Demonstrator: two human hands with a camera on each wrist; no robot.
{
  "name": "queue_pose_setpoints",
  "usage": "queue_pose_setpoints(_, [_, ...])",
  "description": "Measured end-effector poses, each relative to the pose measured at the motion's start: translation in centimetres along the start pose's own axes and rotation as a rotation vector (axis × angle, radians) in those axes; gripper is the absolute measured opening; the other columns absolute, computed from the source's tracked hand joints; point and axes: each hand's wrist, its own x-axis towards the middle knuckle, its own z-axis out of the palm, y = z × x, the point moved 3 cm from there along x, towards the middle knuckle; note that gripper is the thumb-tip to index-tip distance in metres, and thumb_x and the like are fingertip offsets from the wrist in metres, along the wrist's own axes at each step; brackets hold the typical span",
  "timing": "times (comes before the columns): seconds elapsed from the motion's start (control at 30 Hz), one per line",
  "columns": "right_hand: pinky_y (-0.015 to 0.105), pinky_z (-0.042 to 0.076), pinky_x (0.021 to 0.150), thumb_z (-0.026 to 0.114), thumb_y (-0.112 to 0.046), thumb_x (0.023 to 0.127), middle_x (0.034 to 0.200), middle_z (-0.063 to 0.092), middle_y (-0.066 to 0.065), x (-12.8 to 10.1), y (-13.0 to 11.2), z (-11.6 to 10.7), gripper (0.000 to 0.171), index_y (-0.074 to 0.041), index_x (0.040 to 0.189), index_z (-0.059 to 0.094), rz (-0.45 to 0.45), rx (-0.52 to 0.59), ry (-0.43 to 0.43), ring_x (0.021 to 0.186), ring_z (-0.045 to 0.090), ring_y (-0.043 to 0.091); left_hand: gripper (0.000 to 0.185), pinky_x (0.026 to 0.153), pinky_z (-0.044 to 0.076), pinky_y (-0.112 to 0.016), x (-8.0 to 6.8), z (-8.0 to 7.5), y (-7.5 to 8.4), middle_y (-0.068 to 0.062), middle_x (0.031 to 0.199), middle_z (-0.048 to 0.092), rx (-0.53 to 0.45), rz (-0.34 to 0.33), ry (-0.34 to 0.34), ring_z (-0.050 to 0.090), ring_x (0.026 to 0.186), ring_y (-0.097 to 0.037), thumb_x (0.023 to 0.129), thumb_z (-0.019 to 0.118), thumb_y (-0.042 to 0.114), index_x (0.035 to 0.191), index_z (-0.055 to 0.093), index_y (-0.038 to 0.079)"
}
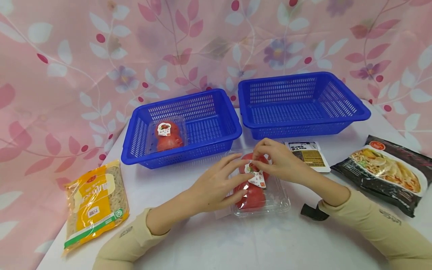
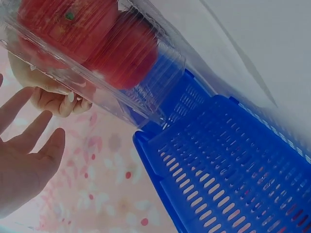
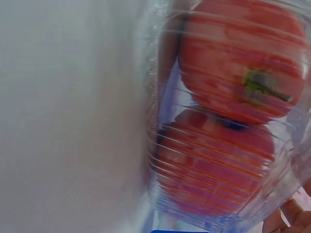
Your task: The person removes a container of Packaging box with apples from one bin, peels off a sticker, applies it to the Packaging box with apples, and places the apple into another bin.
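Note:
A clear plastic box [image 1: 280, 198] with two red tomatoes [image 1: 251, 197] lies on the table in front of me. A white printed label [image 1: 257, 179] sits on top of its lid. My right hand [image 1: 278, 159] pinches at the label's upper edge with curled thumb and forefinger. My left hand [image 1: 216, 183] reaches over the box from the left, fingers spread and fairly straight, fingertips at the label and lid. Both wrist views see the tomatoes [image 2: 124, 53] [image 3: 218, 160] through the ribbed plastic. The left wrist view also catches the right hand's curled fingers [image 2: 63, 102] beyond the box.
Behind the box stand two blue baskets; the left basket [image 1: 189, 153] holds another tomato box [image 1: 168, 137], the right basket [image 1: 297, 129] has nothing in it. A yellow bag [image 1: 96, 204] lies left. A white-edged packet [image 1: 308, 155], black noodle bag [image 1: 388, 170] and small black object [image 1: 314, 212] lie right.

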Motion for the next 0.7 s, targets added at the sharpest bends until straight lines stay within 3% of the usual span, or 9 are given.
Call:
queue_pose_setpoints(0.23, [0.036,0.045,0.072,0.073,-0.010,0.077,0.089,0.056,0.000,0.0,0.4,0.3,0.012,-0.015,0.075,0.062,0.002,-0.035,0.016,0.084,0.052,0.022,0.034,0.106,0.025,-0.039,0.0,0.8,0.2,-0.014,0.128,0.050,0.049,0.007,-0.067,0.036,0.126,-0.032,0.086,0.058,0.033,0.115,0.064,0.017])
queue_pose_setpoints(0.33, [0.039,0.045,0.077,0.073,-0.011,0.077,0.090,0.056,0.001,0.0,0.4,0.5,0.012,-0.015,0.076,0.062,0.004,-0.050,0.020,0.087,0.053,0.022,0.032,0.107,0.024,-0.038,-0.2,1.1,0.3,-0.013,0.127,0.051,0.031,-0.001,-0.081,0.036,0.126,-0.032,0.086,0.058,0.034,0.114,0.065,0.018])
queue_pose_setpoints(0.53, [0.038,0.043,0.074,0.074,-0.012,0.076,0.088,0.057,0.002,0.0,0.5,0.6,0.011,-0.014,0.080,0.064,-0.005,-0.082,0.042,0.086,0.052,0.023,0.030,0.107,0.024,-0.037,-0.5,1.4,0.5,-0.012,0.124,0.053,-0.019,-0.017,-0.097,0.038,0.124,-0.032,0.087,0.057,0.032,0.111,0.066,0.017])
queue_pose_setpoints(0.7, [0.044,0.044,0.084,0.074,-0.010,0.075,0.093,0.058,0.003,-0.3,0.4,0.5,0.012,-0.012,0.084,0.066,-0.014,-0.125,0.064,0.097,0.052,0.026,0.035,0.107,0.025,-0.038,-1.0,1.6,0.6,-0.012,0.127,0.052,-0.063,-0.071,-0.159,0.037,0.125,-0.033,0.087,0.056,0.032,0.119,0.061,0.018])
